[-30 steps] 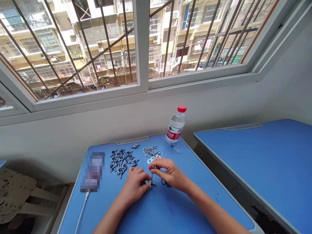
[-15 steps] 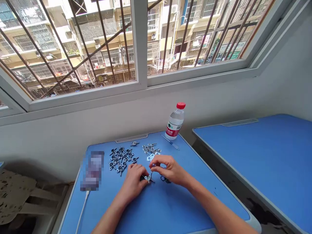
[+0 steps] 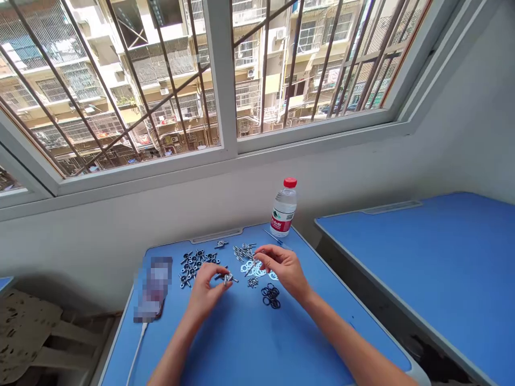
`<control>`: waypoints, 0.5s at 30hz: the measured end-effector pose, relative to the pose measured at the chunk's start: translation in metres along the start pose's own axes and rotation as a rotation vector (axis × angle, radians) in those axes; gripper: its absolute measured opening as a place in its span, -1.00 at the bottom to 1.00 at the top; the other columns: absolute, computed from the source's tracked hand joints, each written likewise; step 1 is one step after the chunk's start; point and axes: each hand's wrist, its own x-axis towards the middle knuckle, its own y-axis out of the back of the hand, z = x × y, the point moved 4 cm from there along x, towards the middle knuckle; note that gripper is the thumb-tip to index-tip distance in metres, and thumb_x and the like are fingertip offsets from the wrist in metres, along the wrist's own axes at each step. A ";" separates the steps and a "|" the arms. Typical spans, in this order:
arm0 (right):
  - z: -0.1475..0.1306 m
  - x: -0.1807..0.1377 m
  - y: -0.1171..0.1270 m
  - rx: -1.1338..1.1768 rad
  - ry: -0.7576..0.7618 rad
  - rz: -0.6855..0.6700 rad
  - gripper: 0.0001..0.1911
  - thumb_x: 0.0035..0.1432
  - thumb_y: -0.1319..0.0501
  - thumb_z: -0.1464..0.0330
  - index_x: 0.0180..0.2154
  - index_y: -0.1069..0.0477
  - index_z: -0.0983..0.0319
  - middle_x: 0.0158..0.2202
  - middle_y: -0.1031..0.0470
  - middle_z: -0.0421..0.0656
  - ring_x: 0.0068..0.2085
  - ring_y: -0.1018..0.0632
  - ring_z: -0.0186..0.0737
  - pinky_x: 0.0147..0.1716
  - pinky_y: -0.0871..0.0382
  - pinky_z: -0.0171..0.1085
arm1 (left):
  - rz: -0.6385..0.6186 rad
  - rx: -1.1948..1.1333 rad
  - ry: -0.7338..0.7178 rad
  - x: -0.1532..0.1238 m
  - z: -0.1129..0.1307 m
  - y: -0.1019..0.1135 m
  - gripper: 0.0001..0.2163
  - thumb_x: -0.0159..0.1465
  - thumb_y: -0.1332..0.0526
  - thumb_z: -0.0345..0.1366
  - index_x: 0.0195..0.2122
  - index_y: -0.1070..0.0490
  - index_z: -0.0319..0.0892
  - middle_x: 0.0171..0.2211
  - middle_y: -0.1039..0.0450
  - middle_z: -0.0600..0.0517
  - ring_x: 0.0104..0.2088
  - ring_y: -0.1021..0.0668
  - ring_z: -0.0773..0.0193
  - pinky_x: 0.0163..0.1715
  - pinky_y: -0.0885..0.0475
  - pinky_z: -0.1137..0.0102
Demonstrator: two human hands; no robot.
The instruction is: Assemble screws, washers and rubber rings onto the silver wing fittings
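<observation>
My left hand [image 3: 207, 289] pinches a small metal fitting [image 3: 228, 277] with short arms, just above the table. To its left lies a group of metal fittings with black round centres [image 3: 185, 268]. My right hand [image 3: 284, 266] is closed, thumb and fingertips together, over flat silvery plates [image 3: 257, 269]; a thin piece seems to show at the fingertips, too small to name. Stemmed metal pieces [image 3: 242, 251] lie just beyond. Nearer me are a little heap of tiny metal parts [image 3: 252, 282] and a pile of black rubber rings [image 3: 271, 296].
A water bottle with a red cap [image 3: 283, 209] stands at the back right, a thin blue tool [image 3: 273, 236] beside it. One fitting [image 3: 221, 244] lies apart near the back edge. A blurred phone [image 3: 155, 289] with a white cable [image 3: 137, 348] lies left. Another blue table [image 3: 434, 257] stands right.
My hands have moved apart: the left lifted the fitting up and left, the right drew back from it toward the plates. The black rings and tiny parts are now uncovered. The view has shifted slightly.
</observation>
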 end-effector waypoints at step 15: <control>-0.008 -0.003 -0.002 0.032 0.025 0.009 -0.64 0.00 -0.36 0.08 -0.41 -0.52 0.27 -0.57 -0.43 -0.20 -0.58 -0.37 -0.34 -0.59 -0.33 -0.33 | -0.003 0.425 0.128 0.082 -0.023 -0.017 -0.89 0.15 -0.33 -0.41 -0.28 -0.54 -0.14 -0.20 -0.60 0.00 -0.07 -0.50 0.07 -0.08 -0.29 0.27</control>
